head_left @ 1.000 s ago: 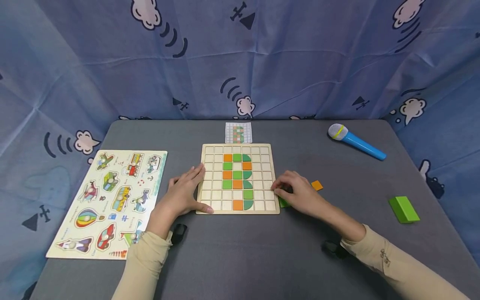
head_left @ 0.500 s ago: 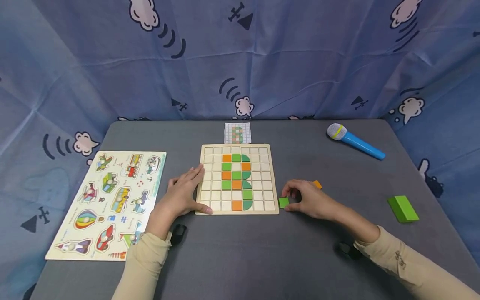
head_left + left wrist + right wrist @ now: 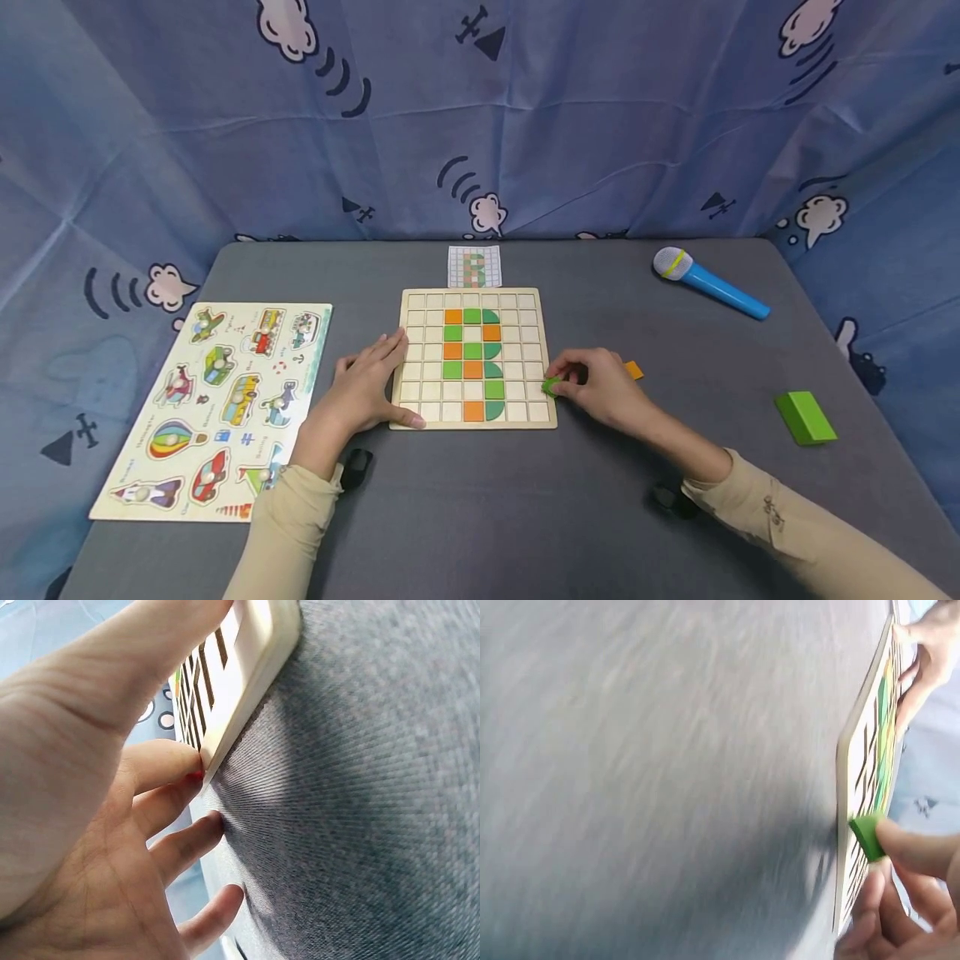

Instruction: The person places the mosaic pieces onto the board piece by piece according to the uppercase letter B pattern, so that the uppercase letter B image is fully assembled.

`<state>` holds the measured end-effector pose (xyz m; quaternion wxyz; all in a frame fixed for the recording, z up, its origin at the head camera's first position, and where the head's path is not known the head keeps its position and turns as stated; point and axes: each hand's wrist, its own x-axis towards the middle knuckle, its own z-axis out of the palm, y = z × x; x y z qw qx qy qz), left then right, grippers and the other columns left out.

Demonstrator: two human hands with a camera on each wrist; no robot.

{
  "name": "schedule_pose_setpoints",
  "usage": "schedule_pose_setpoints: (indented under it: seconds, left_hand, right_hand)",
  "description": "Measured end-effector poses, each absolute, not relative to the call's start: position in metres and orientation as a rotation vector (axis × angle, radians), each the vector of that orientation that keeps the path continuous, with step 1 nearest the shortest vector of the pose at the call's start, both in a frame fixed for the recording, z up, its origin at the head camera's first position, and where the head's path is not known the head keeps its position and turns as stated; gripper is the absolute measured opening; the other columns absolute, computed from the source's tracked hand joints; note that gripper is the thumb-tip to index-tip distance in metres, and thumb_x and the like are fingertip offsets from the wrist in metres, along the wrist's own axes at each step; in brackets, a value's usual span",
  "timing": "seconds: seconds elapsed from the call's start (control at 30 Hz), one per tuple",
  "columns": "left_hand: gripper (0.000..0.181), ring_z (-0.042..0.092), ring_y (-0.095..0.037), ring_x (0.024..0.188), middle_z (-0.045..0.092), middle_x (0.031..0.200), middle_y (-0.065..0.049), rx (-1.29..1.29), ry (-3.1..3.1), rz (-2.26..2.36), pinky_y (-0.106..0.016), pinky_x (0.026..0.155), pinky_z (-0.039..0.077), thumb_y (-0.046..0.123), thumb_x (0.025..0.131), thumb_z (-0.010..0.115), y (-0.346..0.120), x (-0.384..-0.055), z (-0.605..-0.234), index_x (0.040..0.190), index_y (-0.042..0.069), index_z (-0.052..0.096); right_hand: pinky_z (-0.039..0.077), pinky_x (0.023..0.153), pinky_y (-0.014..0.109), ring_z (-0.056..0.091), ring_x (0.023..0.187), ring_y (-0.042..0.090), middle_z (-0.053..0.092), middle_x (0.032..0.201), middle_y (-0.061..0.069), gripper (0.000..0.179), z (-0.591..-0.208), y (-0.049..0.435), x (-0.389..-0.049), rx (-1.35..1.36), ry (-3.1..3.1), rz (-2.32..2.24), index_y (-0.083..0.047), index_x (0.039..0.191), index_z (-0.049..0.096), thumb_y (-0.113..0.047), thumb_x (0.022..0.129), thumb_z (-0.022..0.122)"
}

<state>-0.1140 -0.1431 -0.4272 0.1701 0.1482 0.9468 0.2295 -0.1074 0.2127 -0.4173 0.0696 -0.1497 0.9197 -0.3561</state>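
Note:
A wooden grid board (image 3: 528,379) lies in front of me, with orange, green and teal tiles set in its middle columns. Between thumb and fingers, my right hand (image 3: 600,387) pinches a green square tile (image 3: 551,387) at the board's right edge. In the right wrist view, this green tile (image 3: 868,836) is tilted and overlaps the board's rim. My left hand (image 3: 363,383) rests along the left edge, fingers extended, with its thumb on the near left corner. The left wrist view shows fingertips (image 3: 196,761) right at the board's side.
A printed pattern card (image 3: 475,267) sits behind the board. On the left lies a vehicle knob puzzle (image 3: 217,417). To the right are an orange tile (image 3: 634,369), a green block (image 3: 806,418) and a blue toy microphone (image 3: 720,287).
The right hand moved right to a green tile on the table, picked it up, and brought it left to the board's edge. The left hand stays in place.

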Motion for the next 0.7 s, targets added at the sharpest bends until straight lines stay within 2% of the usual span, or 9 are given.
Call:
schedule_pose_setpoints:
  seconds: [0.17, 0.3, 0.7]
  left_hand:
    - [0.127, 0.019, -0.04, 0.164, 0.016, 0.179, -0.013, 0.412, 2.683, 0.657, -0.07, 0.118, 0.023, 0.046, 0.073, 0.097, -0.143, -0.114, -0.427, 0.169, 0.005, 0.024]
    - [0.127, 0.018, -0.04, 0.165, 0.016, 0.179, -0.013, 0.414, 2.678, 0.665, -0.07, 0.118, 0.023, 0.046, 0.073, 0.096, -0.142, -0.113, -0.426, 0.169, 0.005, 0.024]
    - [0.127, 0.02, -0.041, 0.164, 0.017, 0.178, -0.014, 0.4, 2.683, 0.64, -0.07, 0.118, 0.024, 0.046, 0.073, 0.096, -0.141, -0.113, -0.423, 0.169, 0.005, 0.025]
  right_hand:
    - [0.044, 0.063, 0.025, 0.058, 0.068, 0.013, 0.071, 0.077, 0.0, 0.01, -0.419, 0.189, -0.105, -0.384, 2.779, -1.221, -0.011, 0.096, 0.082, -0.005, 0.089, 0.085]
    - [0.048, 0.062, 0.024, 0.062, 0.068, 0.012, 0.076, 0.081, 0.002, 0.01, -0.421, 0.168, -0.104, -0.378, 2.702, -1.315, -0.008, 0.097, 0.083, -0.005, 0.088, 0.086]
    - [0.052, 0.068, 0.022, 0.067, 0.071, 0.006, 0.077, 0.08, -0.001, 0.005, -0.428, 0.11, -0.1, -0.381, 2.524, -1.379, -0.01, 0.087, 0.083, -0.009, 0.087, 0.088]
